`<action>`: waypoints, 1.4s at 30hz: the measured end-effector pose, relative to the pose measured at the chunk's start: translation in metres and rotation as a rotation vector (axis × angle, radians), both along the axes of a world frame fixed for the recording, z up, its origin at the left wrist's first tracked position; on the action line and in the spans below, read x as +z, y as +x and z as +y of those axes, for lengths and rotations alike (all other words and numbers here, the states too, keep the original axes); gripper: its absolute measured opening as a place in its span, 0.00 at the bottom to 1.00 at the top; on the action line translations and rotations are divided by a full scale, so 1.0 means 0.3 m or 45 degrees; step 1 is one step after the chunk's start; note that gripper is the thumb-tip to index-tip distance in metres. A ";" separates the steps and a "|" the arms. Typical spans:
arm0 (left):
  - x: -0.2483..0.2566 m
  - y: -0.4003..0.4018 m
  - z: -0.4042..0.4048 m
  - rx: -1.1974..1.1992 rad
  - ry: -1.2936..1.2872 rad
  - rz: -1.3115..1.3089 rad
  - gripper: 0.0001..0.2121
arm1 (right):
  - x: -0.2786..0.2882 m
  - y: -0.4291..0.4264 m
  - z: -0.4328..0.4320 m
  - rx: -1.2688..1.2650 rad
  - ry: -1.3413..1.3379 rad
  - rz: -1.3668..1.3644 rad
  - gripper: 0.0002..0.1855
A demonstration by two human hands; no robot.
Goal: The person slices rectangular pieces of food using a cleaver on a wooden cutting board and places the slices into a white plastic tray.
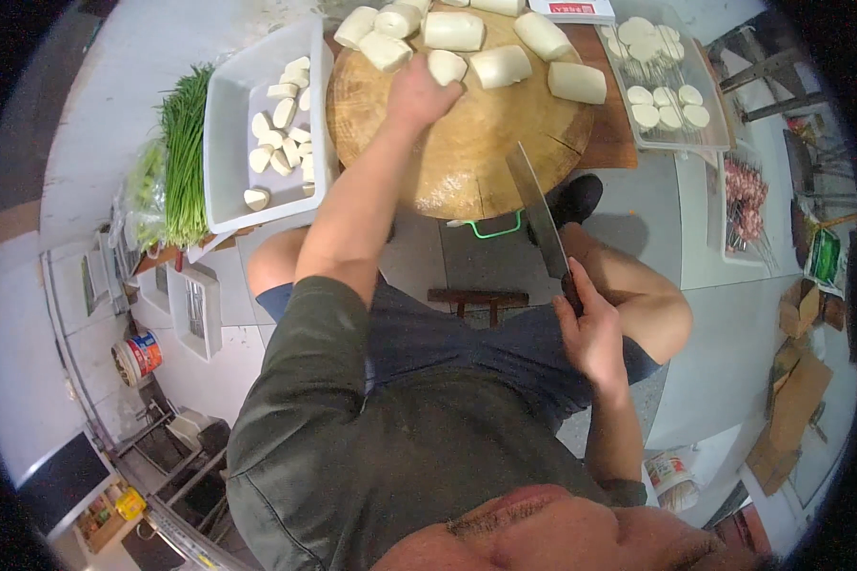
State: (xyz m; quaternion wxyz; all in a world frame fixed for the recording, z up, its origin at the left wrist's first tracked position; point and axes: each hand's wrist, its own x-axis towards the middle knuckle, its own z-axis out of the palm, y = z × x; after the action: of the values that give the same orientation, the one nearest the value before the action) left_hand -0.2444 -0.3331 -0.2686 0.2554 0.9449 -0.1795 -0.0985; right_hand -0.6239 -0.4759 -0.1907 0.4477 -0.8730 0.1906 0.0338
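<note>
My left hand [420, 94] reaches over the round wooden chopping block [500, 135] and is closed around a short white food roll [448, 67]. Its fingertips are partly hidden. Several more thick white rolls [454, 31] lie along the far part of the block, some touching each other. In my right hand [591, 328] is the dark handle of a cleaver [537, 207]. The blade points away from me, and its tip overlaps the block's near right part in view. A dark crack runs inward from the block's right edge.
Left of the block stands a white plastic tub [221, 143] holding cut white pieces [275, 139], with green garlic chives [188, 164] beside it. At right are a clear tray [668, 139] of skewered white slices and a tray of meat skewers [745, 196]. A green handle [496, 234] juts below the block.
</note>
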 end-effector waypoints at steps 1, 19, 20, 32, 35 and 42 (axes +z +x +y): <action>0.028 -0.044 0.013 0.059 -0.253 -0.003 0.33 | -0.009 -0.008 -0.015 -0.014 0.000 0.009 0.27; -0.079 -0.473 0.443 -0.033 -0.517 -0.230 0.27 | -0.007 0.197 0.152 0.312 -0.095 -0.107 0.26; -0.088 -0.479 0.439 -0.037 -0.539 -0.263 0.25 | -0.007 0.203 0.163 0.333 -0.108 -0.108 0.27; -0.124 -0.483 0.409 -0.041 -0.546 -0.377 0.15 | -0.005 0.224 0.211 0.424 -0.214 -0.039 0.27; -0.127 -0.479 0.411 -0.057 -0.530 -0.390 0.14 | -0.018 0.221 0.215 0.417 -0.219 -0.079 0.28; -0.127 -0.478 0.408 -0.073 -0.566 -0.378 0.13 | -0.014 0.218 0.214 0.419 -0.218 -0.102 0.28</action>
State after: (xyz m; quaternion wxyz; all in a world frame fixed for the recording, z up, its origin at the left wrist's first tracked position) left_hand -0.3876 -0.2106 -0.3066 0.4245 0.8642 -0.2591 0.0760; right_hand -0.5584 -0.4117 -0.1950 0.3676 -0.9279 0.0294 0.0557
